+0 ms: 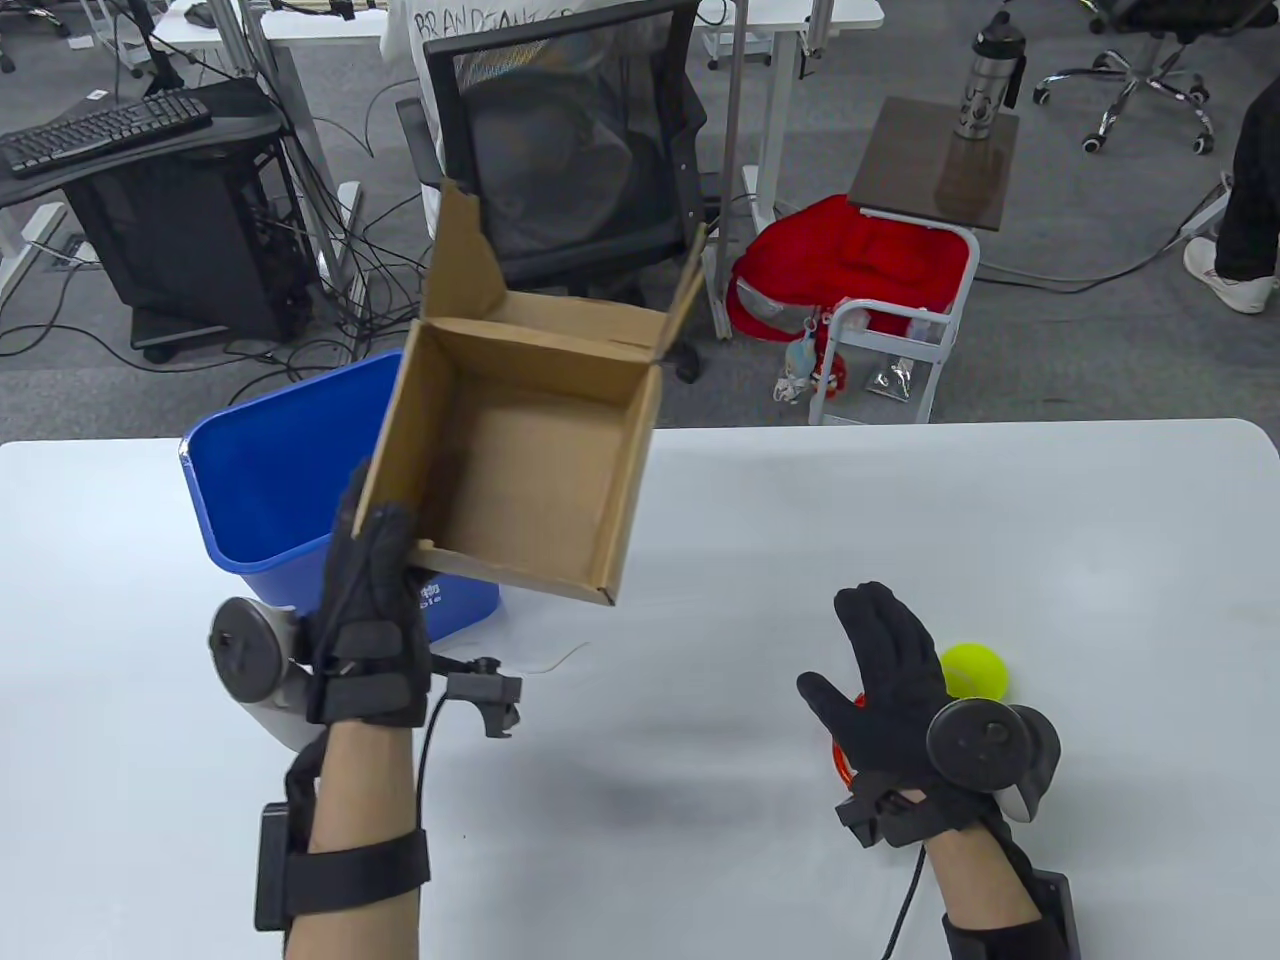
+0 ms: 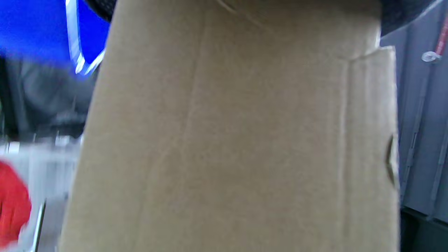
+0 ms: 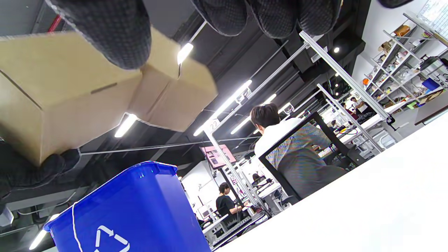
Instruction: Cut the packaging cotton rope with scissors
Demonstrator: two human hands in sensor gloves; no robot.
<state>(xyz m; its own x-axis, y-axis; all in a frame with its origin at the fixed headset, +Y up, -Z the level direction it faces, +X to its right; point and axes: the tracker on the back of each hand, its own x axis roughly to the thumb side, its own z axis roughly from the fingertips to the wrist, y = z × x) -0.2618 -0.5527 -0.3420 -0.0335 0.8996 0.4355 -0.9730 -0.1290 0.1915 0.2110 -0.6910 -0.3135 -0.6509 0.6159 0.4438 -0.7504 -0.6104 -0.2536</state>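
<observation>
My left hand (image 1: 370, 590) grips the near bottom corner of an open, empty cardboard box (image 1: 520, 440) and holds it tilted in the air, over the table and the blue bin. The box's outer wall (image 2: 231, 140) fills the left wrist view. My right hand (image 1: 885, 650) is open, fingers spread, low over the table at the right; its fingertips (image 3: 105, 31) hang in the right wrist view. An orange item (image 1: 838, 762), perhaps the scissors' handle, shows from under this hand. A thin white rope strand (image 1: 560, 662) lies on the table, and another hangs down the bin's side (image 3: 72, 224).
A blue recycling bin (image 1: 270, 470) stands on the white table (image 1: 1000, 520) at the left, under the raised box; it also shows in the right wrist view (image 3: 140, 210). A yellow-green ball (image 1: 975, 670) lies beside my right hand. An office chair (image 1: 570, 150) stands beyond the far edge.
</observation>
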